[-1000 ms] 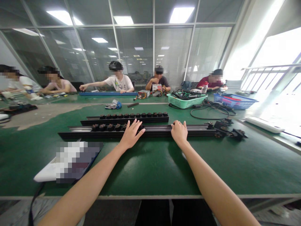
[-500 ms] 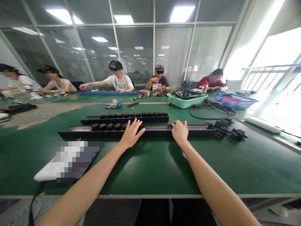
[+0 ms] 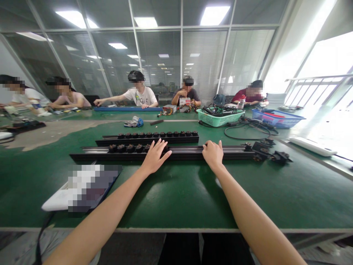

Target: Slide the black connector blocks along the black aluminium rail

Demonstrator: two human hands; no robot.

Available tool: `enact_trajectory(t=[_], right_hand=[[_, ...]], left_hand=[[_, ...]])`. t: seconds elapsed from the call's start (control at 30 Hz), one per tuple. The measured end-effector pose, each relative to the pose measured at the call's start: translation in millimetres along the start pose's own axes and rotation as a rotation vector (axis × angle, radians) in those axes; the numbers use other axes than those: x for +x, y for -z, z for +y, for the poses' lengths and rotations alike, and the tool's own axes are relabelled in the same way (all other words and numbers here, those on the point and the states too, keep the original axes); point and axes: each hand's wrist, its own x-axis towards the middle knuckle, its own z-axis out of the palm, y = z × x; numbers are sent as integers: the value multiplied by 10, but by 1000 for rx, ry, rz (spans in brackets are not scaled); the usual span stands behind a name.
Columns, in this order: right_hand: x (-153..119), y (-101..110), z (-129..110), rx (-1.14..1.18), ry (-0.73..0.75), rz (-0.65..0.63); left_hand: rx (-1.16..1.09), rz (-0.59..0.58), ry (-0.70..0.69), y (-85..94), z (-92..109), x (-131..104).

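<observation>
A long black rail (image 3: 184,156) with a silver channel lies across the green table before me. Several black socket-like modules (image 3: 130,148) stand in a row in its left half. My left hand (image 3: 154,156) rests over the rail with fingers spread, at the right end of that row, hiding part of it. Further right, my right hand (image 3: 213,154) is closed at the channel, fingers curled down; what they hold, if anything, is hidden. Loose black modules (image 3: 280,157) lie at the rail's right end. Behind it lies a second black rail (image 3: 165,140) with a full-looking row of modules.
A white device (image 3: 56,200) with a dark blurred panel lies front left. Farther back are a grey-blue cloth (image 3: 134,122), a green basket (image 3: 220,118) of cables, a blue basket (image 3: 278,119) and a white power strip (image 3: 313,146). Several people sit across the table.
Both hands keep nearly the same places on the rail. The whole view has shifted very slightly; the modules appear unmoved.
</observation>
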Motion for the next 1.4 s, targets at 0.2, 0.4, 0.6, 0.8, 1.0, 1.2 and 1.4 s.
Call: enact_trajectory(t=[0.2,0.4,0.6,0.8,1.0,1.2,1.4], right_hand=[[2,30,-3,-14,4,-16],[4,21,15,-32,-7,-18],[3,35,21,-48,-32,-30],[10,53,37,-64,-49,-34],[17,44,51,-84,-50,-16],[16,57,54,-94,-65,-21],[23,92,37,-103,-89,-43]], left_hand=[[17,7,-1,25,31,-3],[20,9,-6,23,24,-1],[23,19,-13,20,17,-3],[34,20,-11,7,6,-2],[28,33,-16,4,4,-5],[24,60,-12,-8,7,-3],[5,95,10,-29,-16,-2]])
